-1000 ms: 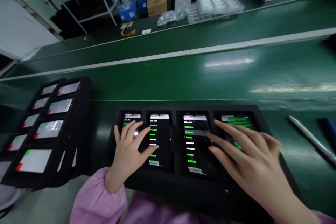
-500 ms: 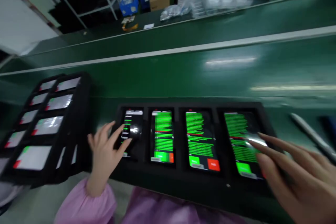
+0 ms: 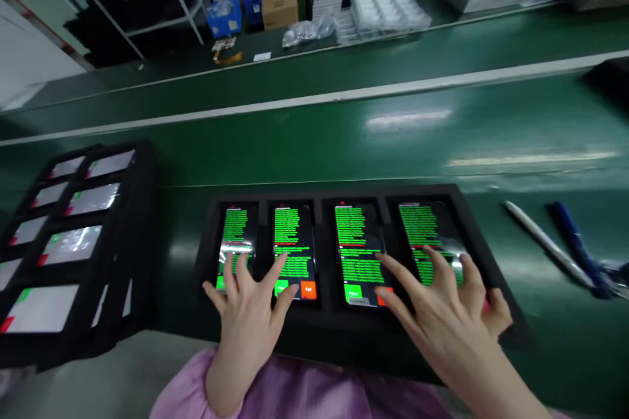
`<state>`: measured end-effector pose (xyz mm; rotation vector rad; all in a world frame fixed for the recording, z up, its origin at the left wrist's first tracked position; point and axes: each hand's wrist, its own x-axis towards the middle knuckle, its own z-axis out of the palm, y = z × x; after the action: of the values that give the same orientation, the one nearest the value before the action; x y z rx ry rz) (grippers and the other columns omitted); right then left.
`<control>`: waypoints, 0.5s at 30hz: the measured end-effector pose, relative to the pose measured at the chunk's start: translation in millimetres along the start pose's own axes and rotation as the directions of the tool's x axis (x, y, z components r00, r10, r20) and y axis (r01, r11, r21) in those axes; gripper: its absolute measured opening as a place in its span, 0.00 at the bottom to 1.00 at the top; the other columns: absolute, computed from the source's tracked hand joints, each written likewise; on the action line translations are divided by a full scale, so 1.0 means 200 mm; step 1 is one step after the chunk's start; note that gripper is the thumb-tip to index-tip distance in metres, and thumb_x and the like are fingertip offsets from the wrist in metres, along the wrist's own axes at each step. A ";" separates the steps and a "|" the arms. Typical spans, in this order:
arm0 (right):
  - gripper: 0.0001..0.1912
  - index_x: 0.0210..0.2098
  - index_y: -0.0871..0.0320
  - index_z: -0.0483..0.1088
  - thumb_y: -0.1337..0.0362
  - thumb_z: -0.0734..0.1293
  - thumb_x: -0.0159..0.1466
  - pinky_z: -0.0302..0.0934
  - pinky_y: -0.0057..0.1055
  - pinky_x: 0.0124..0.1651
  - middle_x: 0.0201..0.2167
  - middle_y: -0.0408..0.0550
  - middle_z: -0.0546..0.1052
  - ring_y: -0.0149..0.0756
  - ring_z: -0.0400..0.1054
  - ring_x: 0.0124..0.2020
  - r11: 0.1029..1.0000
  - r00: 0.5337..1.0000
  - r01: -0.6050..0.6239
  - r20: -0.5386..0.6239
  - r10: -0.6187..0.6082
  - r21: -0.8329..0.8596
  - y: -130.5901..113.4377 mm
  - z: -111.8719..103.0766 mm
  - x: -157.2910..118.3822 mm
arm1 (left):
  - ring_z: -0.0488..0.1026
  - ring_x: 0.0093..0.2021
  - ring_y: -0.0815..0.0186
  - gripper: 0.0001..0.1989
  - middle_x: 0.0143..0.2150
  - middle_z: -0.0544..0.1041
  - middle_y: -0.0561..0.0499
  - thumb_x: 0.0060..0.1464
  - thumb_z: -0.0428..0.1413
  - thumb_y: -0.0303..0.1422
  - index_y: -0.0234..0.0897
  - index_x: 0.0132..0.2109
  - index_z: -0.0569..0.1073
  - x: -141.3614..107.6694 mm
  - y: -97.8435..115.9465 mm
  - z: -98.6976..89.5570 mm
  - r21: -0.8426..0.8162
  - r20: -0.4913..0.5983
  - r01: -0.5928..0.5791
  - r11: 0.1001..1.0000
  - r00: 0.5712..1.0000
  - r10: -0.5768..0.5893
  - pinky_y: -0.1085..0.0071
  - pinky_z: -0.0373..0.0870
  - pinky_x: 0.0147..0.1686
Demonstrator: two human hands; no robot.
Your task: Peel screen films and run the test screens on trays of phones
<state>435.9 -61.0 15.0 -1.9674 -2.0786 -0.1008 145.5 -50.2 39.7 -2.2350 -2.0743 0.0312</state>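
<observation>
A black foam tray (image 3: pixel 295 317) holds a row of several lit phones showing green text on dark screens. My left hand (image 3: pixel 250 304) is spread over the leftmost phone (image 3: pixel 236 226) and the second phone (image 3: pixel 289 229), thumb close to the second one's lower buttons. My right hand (image 3: pixel 449 304) has its fingers apart above the third phone (image 3: pixel 351 229) and the rightmost phone (image 3: pixel 420 222). Its thumb covers part of the third phone's red button. Whether the fingertips touch the glass I cannot tell. Neither hand holds anything.
At left stand stacked black trays (image 3: pixel 111 255) with several pale-screened phones. A white pen (image 3: pixel 545 239) and a blue pen (image 3: pixel 577 249) lie to the right. Across the green bench are a cardboard box (image 3: pixel 280 10), blue bins (image 3: pixel 225 18) and white plastic trays (image 3: pixel 388 8).
My left hand has moved right, to between the first two phones. My right hand has come left over the third and fourth. The leftmost screen now shows green text lines. The view has shifted.
</observation>
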 end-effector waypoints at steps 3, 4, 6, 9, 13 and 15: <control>0.29 0.60 0.46 0.76 0.45 0.51 0.76 0.55 0.80 0.54 0.62 0.66 0.67 0.83 0.50 0.70 0.996 0.990 0.091 -0.106 -0.089 0.020 -0.02 -0.01 0.07 | 0.50 0.74 0.31 0.25 0.69 0.59 0.38 0.71 0.48 0.44 0.66 0.72 0.61 0.01 -0.05 -0.02 -0.078 -0.031 -0.033 0.996 0.999 0.031 0.13 0.58 0.54; 0.28 0.59 0.47 0.77 0.46 0.52 0.77 0.57 0.74 0.54 0.62 0.65 0.69 0.79 0.52 0.70 0.984 0.979 0.172 -0.117 -0.165 0.050 -0.03 -0.03 0.08 | 0.50 0.74 0.34 0.26 0.70 0.59 0.39 0.71 0.49 0.43 0.64 0.73 0.60 0.00 -0.08 -0.03 -0.099 -0.057 -0.089 0.991 0.995 0.084 0.16 0.58 0.57; 0.24 0.57 0.46 0.77 0.48 0.54 0.77 0.58 0.64 0.55 0.63 0.60 0.70 0.69 0.58 0.68 0.935 0.936 0.339 -0.136 -0.324 0.103 -0.07 -0.05 0.07 | 0.51 0.75 0.40 0.27 0.72 0.60 0.41 0.70 0.52 0.41 0.59 0.73 0.62 -0.05 -0.11 -0.04 -0.108 -0.133 -0.236 0.966 0.966 0.222 0.23 0.54 0.66; 0.22 0.52 0.47 0.78 0.48 0.55 0.78 0.54 0.58 0.58 0.64 0.56 0.72 0.59 0.62 0.64 0.887 0.891 0.447 -0.150 -0.430 0.116 -0.09 -0.09 0.03 | 0.55 0.73 0.46 0.23 0.71 0.64 0.44 0.68 0.55 0.38 0.54 0.68 0.70 -0.12 -0.17 -0.01 -0.065 -0.226 -0.377 0.924 0.907 0.354 0.34 0.36 0.75; 0.16 0.54 0.50 0.76 0.56 0.59 0.78 0.53 0.54 0.58 0.63 0.58 0.72 0.55 0.65 0.61 0.928 0.933 0.340 -0.182 -0.311 0.154 0.03 -0.17 -0.04 | 0.64 0.69 0.53 0.29 0.67 0.68 0.43 0.67 0.54 0.32 0.52 0.72 0.63 -0.20 -0.38 0.05 -0.208 -0.343 -0.314 0.926 0.911 0.231 0.45 0.44 0.76; 0.14 0.54 0.53 0.76 0.61 0.61 0.77 0.55 0.53 0.56 0.62 0.60 0.72 0.55 0.66 0.60 0.963 0.954 0.243 -0.208 -0.215 0.116 0.11 -0.20 -0.08 | 0.67 0.67 0.51 0.27 0.65 0.71 0.43 0.66 0.55 0.32 0.52 0.70 0.67 -0.21 -0.50 0.09 -0.263 -0.374 -0.210 0.942 0.922 0.101 0.43 0.50 0.74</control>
<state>465.0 -84.7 46.9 -1.5633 -2.1148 -0.1798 41.0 -84.6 28.1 -2.3437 -1.7982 -0.6703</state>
